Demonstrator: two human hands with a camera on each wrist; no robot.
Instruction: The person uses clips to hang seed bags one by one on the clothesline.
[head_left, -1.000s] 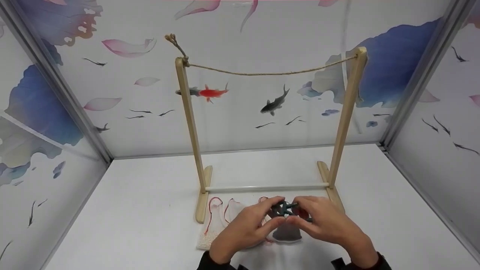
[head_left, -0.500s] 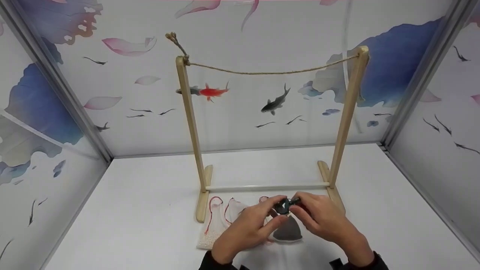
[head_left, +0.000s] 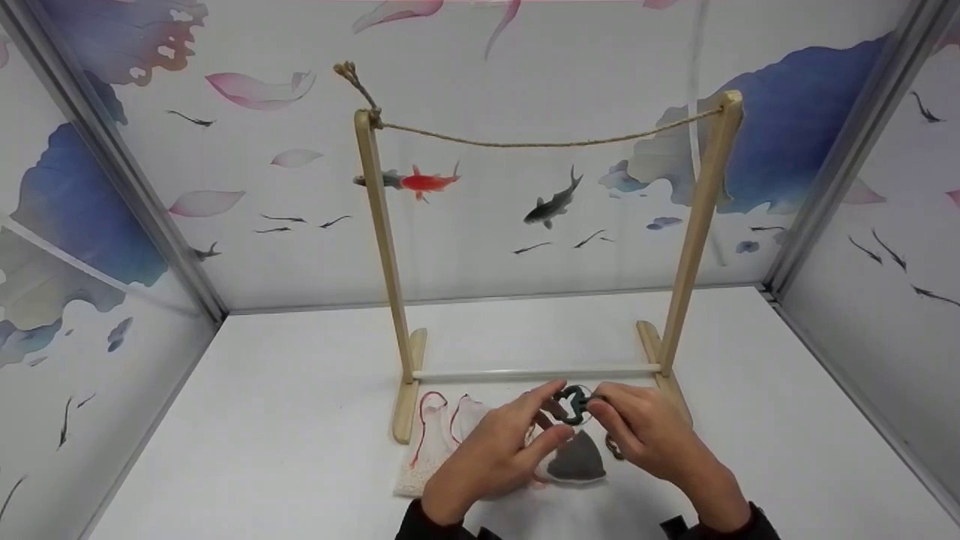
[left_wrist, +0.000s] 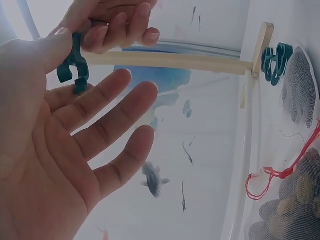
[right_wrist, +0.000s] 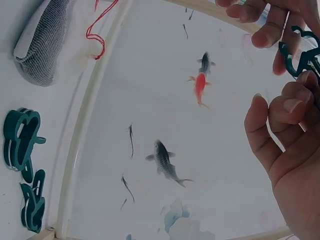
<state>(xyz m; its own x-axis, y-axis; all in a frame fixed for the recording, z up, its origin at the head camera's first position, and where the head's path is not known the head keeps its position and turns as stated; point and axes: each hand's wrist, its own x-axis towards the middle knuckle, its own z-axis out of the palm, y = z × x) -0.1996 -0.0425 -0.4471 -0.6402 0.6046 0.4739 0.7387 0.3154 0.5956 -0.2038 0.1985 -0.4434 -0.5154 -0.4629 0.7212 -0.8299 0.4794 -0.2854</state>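
Note:
A dark green plastic clip [head_left: 576, 405] is held up over the table between the two hands. My right hand [head_left: 649, 431] pinches its handle end between thumb and fingers. Spread around the clip's other side are the fingers of my left hand [head_left: 510, 442]; in the left wrist view its thumb and index finger lie against or very near the clip, and the other fingers are extended. Below the hands lies a grey mesh bag [head_left: 577, 459]. More green clips [right_wrist: 22, 140] lie on the table beside it, mostly hidden by my right hand in the head view.
A wooden frame [head_left: 684, 247] with a sagging rope [head_left: 517, 144] stands behind the hands, joined low by a white rod [head_left: 532, 373]. A pale drawstring bag [head_left: 424, 465] and a mesh bag of brown lumps [left_wrist: 300, 200] lie to the left. Printed panels enclose the table.
The clip has been turned and raised slightly, and its opening now shows. My left fingers have spread away from it, while my right hand keeps its pinch.

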